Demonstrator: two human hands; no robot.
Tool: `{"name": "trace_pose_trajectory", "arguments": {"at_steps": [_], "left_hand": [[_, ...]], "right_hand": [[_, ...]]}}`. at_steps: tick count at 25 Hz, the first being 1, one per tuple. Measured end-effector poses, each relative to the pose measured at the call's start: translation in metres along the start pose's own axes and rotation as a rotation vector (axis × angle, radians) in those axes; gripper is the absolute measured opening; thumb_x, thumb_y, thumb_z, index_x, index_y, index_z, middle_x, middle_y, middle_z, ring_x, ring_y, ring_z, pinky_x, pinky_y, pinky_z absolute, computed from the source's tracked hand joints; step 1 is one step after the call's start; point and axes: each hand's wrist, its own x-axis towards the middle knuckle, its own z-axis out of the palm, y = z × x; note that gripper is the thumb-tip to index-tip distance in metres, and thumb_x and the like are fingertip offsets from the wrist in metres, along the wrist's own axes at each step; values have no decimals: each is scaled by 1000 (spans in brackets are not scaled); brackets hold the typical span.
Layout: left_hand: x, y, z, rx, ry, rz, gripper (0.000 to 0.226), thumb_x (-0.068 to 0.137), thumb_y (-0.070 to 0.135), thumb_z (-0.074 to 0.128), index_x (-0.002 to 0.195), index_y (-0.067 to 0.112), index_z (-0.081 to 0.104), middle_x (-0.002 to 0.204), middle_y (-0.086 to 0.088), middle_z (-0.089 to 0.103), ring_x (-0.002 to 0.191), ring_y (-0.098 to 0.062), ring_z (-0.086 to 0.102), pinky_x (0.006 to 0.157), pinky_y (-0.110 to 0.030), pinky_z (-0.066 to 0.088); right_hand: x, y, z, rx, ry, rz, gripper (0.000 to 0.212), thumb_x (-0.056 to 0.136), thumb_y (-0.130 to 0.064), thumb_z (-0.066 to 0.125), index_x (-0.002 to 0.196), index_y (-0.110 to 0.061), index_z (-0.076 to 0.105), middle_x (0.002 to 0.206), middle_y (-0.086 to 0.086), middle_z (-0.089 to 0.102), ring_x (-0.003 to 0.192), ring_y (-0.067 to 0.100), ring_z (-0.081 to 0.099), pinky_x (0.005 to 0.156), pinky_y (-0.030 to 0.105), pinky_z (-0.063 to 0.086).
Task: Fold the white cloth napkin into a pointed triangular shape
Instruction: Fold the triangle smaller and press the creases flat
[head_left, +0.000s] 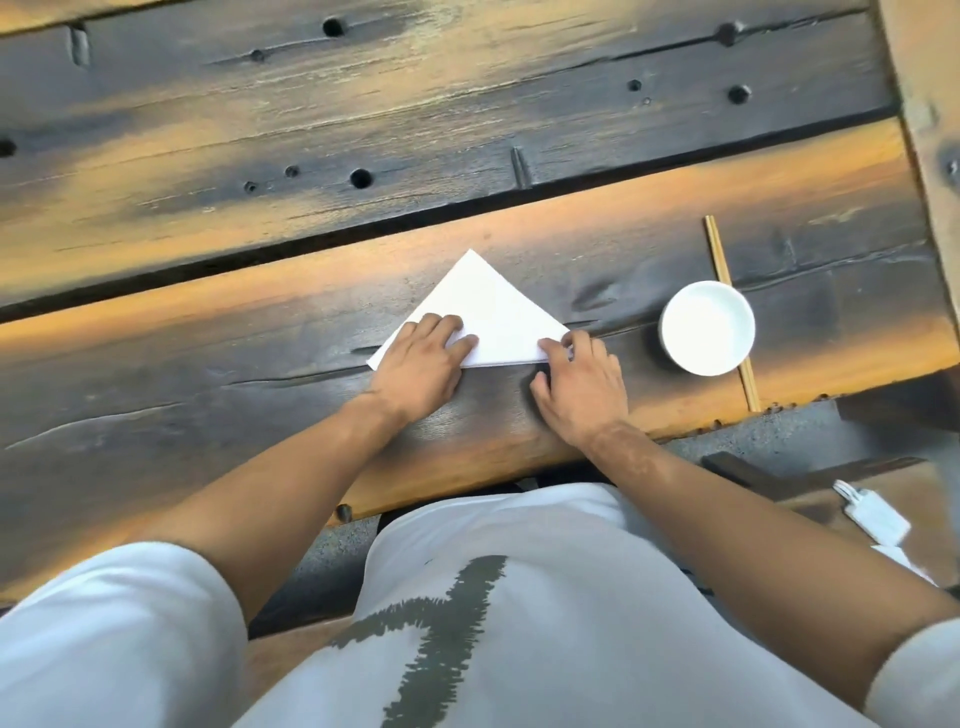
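Napkin (493, 312): triangle, frame centre | left hand (421, 364): flat fingers pressing its lower-left | right hand (582, 384): pinching its right corner

Napkin's (493, 312) near-left edge under left hand (421, 364).

On the dark wooden table (260, 395), bare planks lie open beyond the napkin (493, 312) and to its left, room for a hand to pass. Both hands crowd the near edge: the left hand (421, 364) lies flat on the left half of the cloth, the right hand (582, 379) grips its right corner. Further right, apart from that hand, a white bowl (707, 327) sits over a pair of chopsticks (719, 254), narrowing the way on that side.
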Motion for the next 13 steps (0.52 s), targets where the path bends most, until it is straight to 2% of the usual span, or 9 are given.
{"name": "trace_pose_trajectory", "arguments": {"at_steps": [5,10,13], "left_hand": [[-6,26,4,-74,19,-130,45,93,14,57,138,12,58,139,-15,51,124,-37,48,100,-46,40],[1,44,5,-185,16,-221,58,85,-3,58,141,13,55,140,-10,45,123,-31,44,101,-44,46],[4,63,9,-109,25,-202,54,84,-3,64,134,19,62,142,-6,49,125,-31,45,100,-41,36]], "right_hand": [[10,4,-7,-208,21,-44,57,89,-39,44,132,-4,56,130,13,57,123,32,48,106,48,27],[30,11,-20,-281,-59,-70,65,98,-41,35,144,3,41,145,17,44,135,33,36,111,49,24],[50,25,-30,-233,-101,-47,68,100,-42,31,149,4,34,150,15,36,136,34,33,112,49,27]]}}
